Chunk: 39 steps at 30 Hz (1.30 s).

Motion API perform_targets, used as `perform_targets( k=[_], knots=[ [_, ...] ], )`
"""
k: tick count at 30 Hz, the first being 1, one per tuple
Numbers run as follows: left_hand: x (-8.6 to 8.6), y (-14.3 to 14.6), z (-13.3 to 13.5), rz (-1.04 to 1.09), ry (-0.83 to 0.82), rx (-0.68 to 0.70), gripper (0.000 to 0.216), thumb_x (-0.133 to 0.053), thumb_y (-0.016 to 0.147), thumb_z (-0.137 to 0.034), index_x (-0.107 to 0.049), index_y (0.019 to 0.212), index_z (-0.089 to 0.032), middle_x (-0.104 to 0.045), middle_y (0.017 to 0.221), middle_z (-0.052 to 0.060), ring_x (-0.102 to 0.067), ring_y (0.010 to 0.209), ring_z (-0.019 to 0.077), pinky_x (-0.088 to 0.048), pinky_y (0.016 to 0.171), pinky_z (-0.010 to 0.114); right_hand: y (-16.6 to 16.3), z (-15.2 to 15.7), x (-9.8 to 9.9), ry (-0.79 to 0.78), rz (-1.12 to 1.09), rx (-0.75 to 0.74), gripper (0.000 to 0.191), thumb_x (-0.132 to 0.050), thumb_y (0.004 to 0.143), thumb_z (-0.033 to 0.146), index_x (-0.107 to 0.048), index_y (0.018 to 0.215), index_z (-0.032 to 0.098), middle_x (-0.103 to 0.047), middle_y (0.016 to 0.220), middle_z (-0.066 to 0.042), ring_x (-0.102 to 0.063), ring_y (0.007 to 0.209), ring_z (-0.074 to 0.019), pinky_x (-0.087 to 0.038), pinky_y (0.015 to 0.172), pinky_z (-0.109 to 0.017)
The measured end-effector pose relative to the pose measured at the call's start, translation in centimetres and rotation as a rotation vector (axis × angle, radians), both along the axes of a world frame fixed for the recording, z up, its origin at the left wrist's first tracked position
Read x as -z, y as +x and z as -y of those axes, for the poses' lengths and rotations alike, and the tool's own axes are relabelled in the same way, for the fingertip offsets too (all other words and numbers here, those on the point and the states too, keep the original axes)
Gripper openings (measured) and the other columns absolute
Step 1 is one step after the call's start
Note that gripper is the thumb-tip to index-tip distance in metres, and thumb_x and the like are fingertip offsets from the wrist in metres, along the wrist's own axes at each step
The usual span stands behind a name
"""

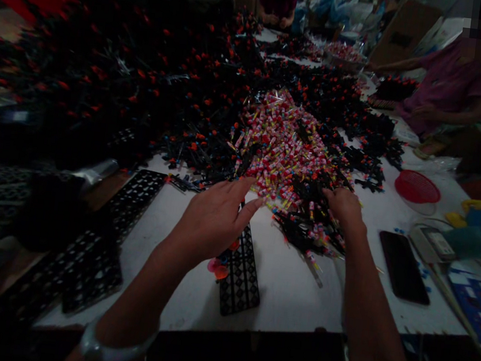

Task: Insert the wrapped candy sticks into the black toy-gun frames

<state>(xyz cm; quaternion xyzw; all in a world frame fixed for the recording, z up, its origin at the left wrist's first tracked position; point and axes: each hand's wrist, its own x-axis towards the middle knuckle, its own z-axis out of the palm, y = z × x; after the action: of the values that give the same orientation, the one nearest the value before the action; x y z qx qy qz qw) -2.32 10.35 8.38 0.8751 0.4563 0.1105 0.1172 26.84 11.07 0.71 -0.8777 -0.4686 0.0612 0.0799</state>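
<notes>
The greater share of the pieces lies loose: a broad heap of small pink-and-yellow pieces (283, 145) fills the middle of the white bench (291, 302), with dark orange-tipped pieces (200, 77) spread thickly behind it and to its left. Judging by that, much remains to be handled; no finished batch can be singled out. The near part of a black latticed panel (240, 290) shows a bare grid, lying on the bench in front of the heap and partly under the left hand (221, 219). That hand has its index finger stretched out and its thumb apart, but its palm is turned from view, so whether it grips anything cannot be told. A few orange and pink bits (219, 268) show below it, overlapping the panel's edge; whether they hang from the hand or lie there is unclear. The right hand (346, 207) reaches to a dark clump (304, 228) at the heap's near right side, its fingertips lost among the pieces, so its grasp is likewise uncertain. Dimness and blur swallow the far left, and a co-worker (460, 84) at right is partly obscured.
</notes>
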Motion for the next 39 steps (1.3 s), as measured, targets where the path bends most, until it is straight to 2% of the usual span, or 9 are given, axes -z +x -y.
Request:
perform_targets(
  k=[2,7,13,18,22,28,33,36,39],
  knots=[
    [0.0,-0.1,0.0,-0.002,-0.006,-0.003,0.054,-0.024,0.092,-0.050,-0.042,0.132,-0.018,-0.057,0.130,0.008,-0.052,0.118,0.0236,-0.041,0.101,0.040,0.0,0.0,-0.1,0.057,-0.037,-0.005,0.034,-0.046,0.088,0.038,-0.066,0.081,0.011,-0.069,0.090,-0.019,-0.062,0.087,-0.0250,-0.040,0.072,-0.032],
    [0.1,0.0,0.0,0.004,0.002,0.001,0.053,-0.023,0.093,-0.049,-0.042,0.132,-0.019,-0.055,0.132,0.007,-0.051,0.120,0.0228,-0.040,0.102,0.039,-3.4,2.8,-0.1,0.426,-0.391,-0.014,0.030,-0.056,0.080,0.048,-0.055,0.078,0.018,-0.065,0.071,-0.005,-0.057,0.064,-0.0151,-0.042,0.059,-0.026],
    [0.0,0.3,0.0,-0.004,-0.003,-0.005,0.053,-0.024,0.092,-0.049,-0.042,0.133,-0.018,-0.054,0.133,0.007,-0.051,0.120,0.0227,-0.039,0.102,0.038,-12.3,4.9,3.1,0.227,-1.281,-0.248,0.033,-0.064,0.072,0.048,-0.045,0.081,0.021,-0.055,0.052,0.008,-0.051,0.039,-0.0100,-0.042,0.040,-0.021],
    [-0.1,0.1,0.0,0.002,0.003,0.005,0.052,-0.025,0.093,-0.047,-0.040,0.134,-0.019,-0.055,0.133,0.008,-0.052,0.118,0.0223,-0.040,0.100,0.038,-14.9,4.0,5.4,0.288,-1.522,-0.268,0.032,-0.062,0.074,0.043,-0.046,0.092,0.022,-0.062,0.060,0.006,-0.064,0.051,-0.0137,-0.055,0.054,-0.027],
    [0.0,0.0,0.1,0.002,0.000,0.014,0.054,-0.025,0.093,-0.046,-0.036,0.138,-0.019,-0.054,0.134,0.008,-0.053,0.116,0.0226,-0.040,0.099,0.038,-15.1,3.6,6.2,0.287,-1.295,-0.290,0.023,-0.057,0.078,0.040,-0.052,0.089,0.020,-0.062,0.059,0.003,-0.063,0.054,-0.0164,-0.053,0.056,-0.030],
    [0.2,0.1,0.0,0.037,0.026,-0.024,0.063,-0.027,0.091,-0.052,-0.023,0.143,-0.017,-0.052,0.136,0.010,-0.052,0.118,0.0239,-0.040,0.099,0.038,-17.5,4.5,6.6,0.341,-0.594,-0.443,0.021,-0.045,0.088,0.029,-0.055,0.106,0.022,-0.064,0.097,-0.006,-0.062,0.081,-0.0192,-0.048,0.070,-0.030],
    [0.3,0.3,-0.2,0.022,0.019,0.010,0.055,-0.024,0.092,-0.051,-0.042,0.132,-0.019,-0.056,0.131,0.008,-0.053,0.117,0.0231,-0.041,0.099,0.038,-16.8,4.3,5.5,0.279,-0.461,-0.498,0.013,-0.048,0.088,0.027,-0.058,0.095,0.027,-0.064,0.089,-0.002,-0.061,0.076,-0.0181,-0.049,0.066,-0.029],
    [0.3,0.3,-0.3,0.020,0.021,0.014,0.051,-0.023,0.093,-0.048,-0.048,0.127,-0.020,-0.060,0.125,0.007,-0.055,0.115,0.0229,-0.042,0.098,0.038,-12.5,4.6,3.7,0.341,-0.374,-0.351,0.012,-0.055,0.084,0.031,-0.058,0.095,0.025,-0.062,0.096,-0.005,-0.059,0.089,-0.0209,-0.049,0.078,-0.033],
    [0.3,0.2,-0.2,0.025,0.026,0.020,0.049,-0.023,0.093,-0.046,-0.048,0.127,-0.020,-0.060,0.125,0.006,-0.055,0.114,0.0231,-0.042,0.097,0.039,-6.9,5.3,1.8,0.383,-0.241,-0.075,0.027,-0.044,0.088,0.032,-0.051,0.109,0.015,-0.049,0.115,-0.018,-0.053,0.104,-0.0300,-0.043,0.084,-0.046]
  ],
)
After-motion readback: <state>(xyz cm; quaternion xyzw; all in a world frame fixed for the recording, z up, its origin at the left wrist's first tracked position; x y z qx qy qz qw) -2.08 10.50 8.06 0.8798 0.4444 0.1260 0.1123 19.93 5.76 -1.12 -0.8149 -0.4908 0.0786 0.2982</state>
